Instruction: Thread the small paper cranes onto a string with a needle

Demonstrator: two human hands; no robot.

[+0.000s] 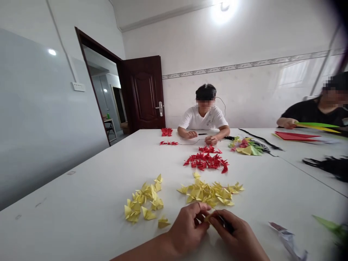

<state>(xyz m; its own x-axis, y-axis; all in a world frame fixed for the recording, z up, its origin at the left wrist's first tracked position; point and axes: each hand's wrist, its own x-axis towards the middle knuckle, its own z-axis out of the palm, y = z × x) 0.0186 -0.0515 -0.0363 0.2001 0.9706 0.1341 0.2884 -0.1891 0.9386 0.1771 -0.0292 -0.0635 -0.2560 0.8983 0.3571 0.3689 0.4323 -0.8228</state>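
Close to the camera, the left hand and the right hand are meeting over the white bench. Between them they are holding a small yellow piece, seemingly folded paper. The left hand is curling inward, its thumb and fingertips pinching toward the piece. The right hand is closing around a slim dark object, its fingertips pressing against the same piece; what the object is, I cannot tell. Such a small item is probably needing both sets of fingertips to keep it steady, and the hands are partly hiding it.

Just beyond the fingertips, a yellow heap of folded pieces is spreading across the bench, presumably lying there for easy reach. Another yellow cluster is sitting beyond and to the left of the left hand, with one loose yellow piece resting just beside that wrist. To the right of the right hand, a crumpled whitish item is lying apart. Farther off, red folded pieces are gathering in front of a person in white, whose own hands are working near them; sorting by colour is likely keeping the heaps separate.
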